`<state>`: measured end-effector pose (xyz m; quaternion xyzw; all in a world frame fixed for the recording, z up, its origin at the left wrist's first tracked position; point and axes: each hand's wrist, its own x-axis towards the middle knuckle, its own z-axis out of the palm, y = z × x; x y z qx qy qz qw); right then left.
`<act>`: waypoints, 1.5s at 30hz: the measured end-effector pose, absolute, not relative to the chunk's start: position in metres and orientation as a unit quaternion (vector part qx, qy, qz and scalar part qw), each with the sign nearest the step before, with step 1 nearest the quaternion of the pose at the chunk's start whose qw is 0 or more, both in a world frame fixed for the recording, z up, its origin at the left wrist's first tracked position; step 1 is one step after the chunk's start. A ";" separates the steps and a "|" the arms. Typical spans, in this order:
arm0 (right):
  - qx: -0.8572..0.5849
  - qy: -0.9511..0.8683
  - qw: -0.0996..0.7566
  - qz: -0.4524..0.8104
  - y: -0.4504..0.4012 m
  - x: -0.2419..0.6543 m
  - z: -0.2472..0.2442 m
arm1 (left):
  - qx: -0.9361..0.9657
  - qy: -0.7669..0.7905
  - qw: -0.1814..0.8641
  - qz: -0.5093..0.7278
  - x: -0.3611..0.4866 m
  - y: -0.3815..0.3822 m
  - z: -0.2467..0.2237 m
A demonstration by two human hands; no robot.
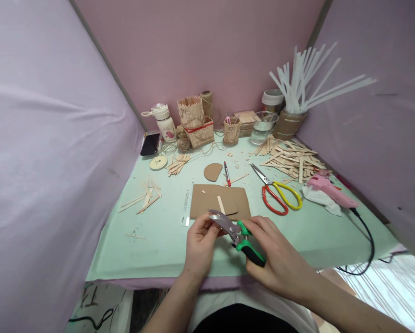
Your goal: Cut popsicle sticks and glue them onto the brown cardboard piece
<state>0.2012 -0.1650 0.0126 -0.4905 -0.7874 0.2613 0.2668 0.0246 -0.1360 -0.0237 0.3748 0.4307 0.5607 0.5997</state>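
Observation:
My right hand (273,245) is wrapped around green-and-black handled pruning shears (245,240), whose blades point up and left towards my other hand. The fingers of my left hand (202,238) are pinched together right beside the blades. A pale wooden craft stick (220,203) rises from behind the blades above those fingertips; its lower part is hidden. Beyond both hands lies a brown cardboard sheet (203,199), with a clear ruler (185,206) along its left edge. A rounded cardboard piece (213,172) and a red marker (227,174) lie farther back.
Red-and-yellow handled scissors (276,192) and a pink glue gun (334,190) with a black cord lie at right. Behind them are piled craft sticks (294,159) and a water cup (263,127). Stick-built containers (200,132) and a white bottle (165,125) stand at the back.

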 end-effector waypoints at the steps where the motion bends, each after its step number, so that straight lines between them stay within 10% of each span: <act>1: -0.489 -0.789 0.269 0.258 -0.165 0.202 0.012 | 0.375 0.432 0.599 0.560 0.025 -0.136 -0.024; 45: -0.480 -0.801 0.224 0.280 -0.156 0.216 0.018 | 0.489 0.448 0.568 0.488 0.017 -0.133 -0.018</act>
